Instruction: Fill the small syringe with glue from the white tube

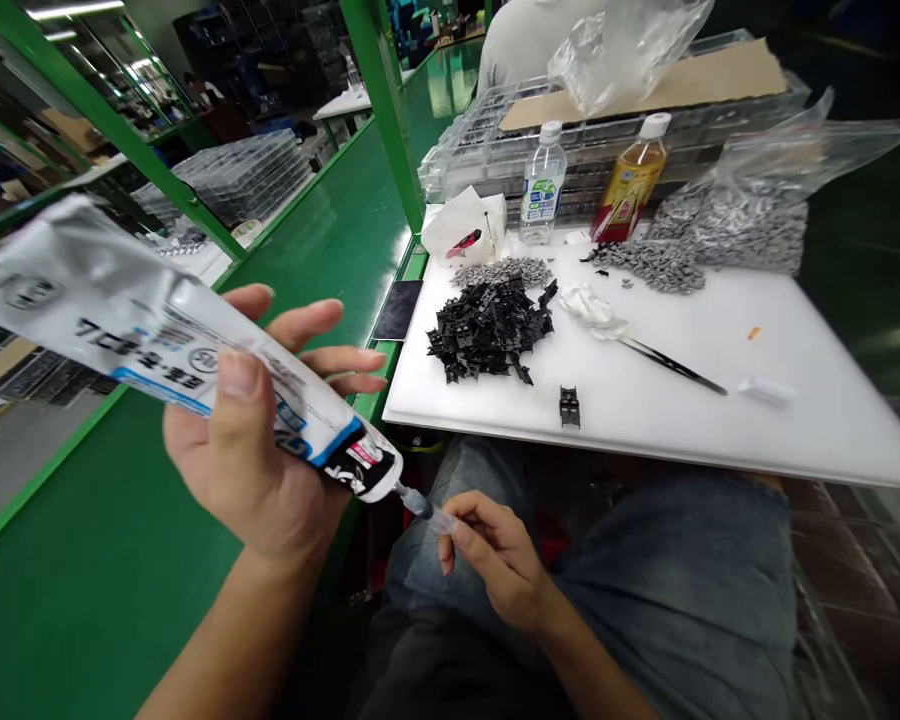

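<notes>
Adhesive tube [157, 340], silver-white with a blue band, clamped in my left hand [255, 450] over green matting [97, 620], tip pointing down and right. Far left, a stack of clear plastic trays [229, 175] on another bench. Hands apart, meeting only through the tube: my right hand [499, 565] pinches a clear nozzle [439, 518] at the tube's tip, above my jeans [667, 570]. Can't tell if any adhesive is out. On the white surface [817, 440], black plastic parts [487, 330] lie heaped, with one black part [569, 406] set apart near the front edge and small gray parts [502, 272] behind the heap. To the right, crumpled white tissue [592, 305], black tweezers [675, 365], a small white block [765, 390]. Behind those, a water bottle [544, 180], a tea bottle [631, 170], a zip bag of metal parts [750, 225], more clear trays [607, 145], and a co-worker's back [517, 40].
</notes>
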The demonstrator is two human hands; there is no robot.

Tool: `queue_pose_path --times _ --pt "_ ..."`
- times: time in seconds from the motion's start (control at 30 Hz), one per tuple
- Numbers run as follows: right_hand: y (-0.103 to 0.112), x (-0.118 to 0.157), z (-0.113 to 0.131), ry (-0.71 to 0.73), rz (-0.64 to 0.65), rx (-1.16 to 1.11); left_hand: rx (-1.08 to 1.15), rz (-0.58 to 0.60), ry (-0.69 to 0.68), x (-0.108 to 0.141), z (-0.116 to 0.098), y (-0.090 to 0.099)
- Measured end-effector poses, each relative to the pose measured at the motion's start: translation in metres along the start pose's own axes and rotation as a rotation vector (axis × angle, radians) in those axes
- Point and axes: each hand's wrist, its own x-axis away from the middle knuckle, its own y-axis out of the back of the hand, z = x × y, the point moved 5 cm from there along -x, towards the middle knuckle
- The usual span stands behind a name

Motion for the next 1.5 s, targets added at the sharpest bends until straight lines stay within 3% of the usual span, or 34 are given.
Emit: queue_pose_path --times 0.13,0.27,0.33,0.57,0.87,1.17,1.33,1.4,1.43,1.5 --pt "0.005 -0.001 -0.015 -0.137 0.032 -0.064 0.053 0.1 0.172 0.009 0.013 0.009" --pt "0.011 -0.004 -0.026 -0.168 0.026 -0.11 0.076 0.327 0.449 0.018 0.029 0.018" --pt "0.01 -0.004 -0.029 -0.183 0.042 -0.129 0.072 0.335 0.48 0.019 0.032 0.025" --pt "0.004 -0.001 -0.033 -0.225 0.05 -0.173 0.006 0.205 0.315 0.019 0.023 0.037" --pt "0.002 -0.002 -0.03 -0.191 0.011 -0.198 -0.043 0.093 0.133 0.018 0.011 0.03" --pt "0.009 0.001 -0.024 -0.096 0.069 -0.136 0.075 0.048 0.138 0.011 0.009 0.035" --pt "0.013 0.002 -0.008 -0.069 0.126 -0.033 0.057 0.03 0.126 0.012 0.008 0.037" --pt "0.01 0.003 0.003 -0.018 0.128 0.128 0.047 -0.009 0.12 0.011 0.008 0.037" --pt "0.008 0.003 0.01 0.046 0.099 0.246 0.045 -0.043 0.116 0.011 0.008 0.038" --pt "0.007 0.004 0.026 0.217 -0.076 0.482 0.048 -0.132 0.095 0.011 0.007 0.041"
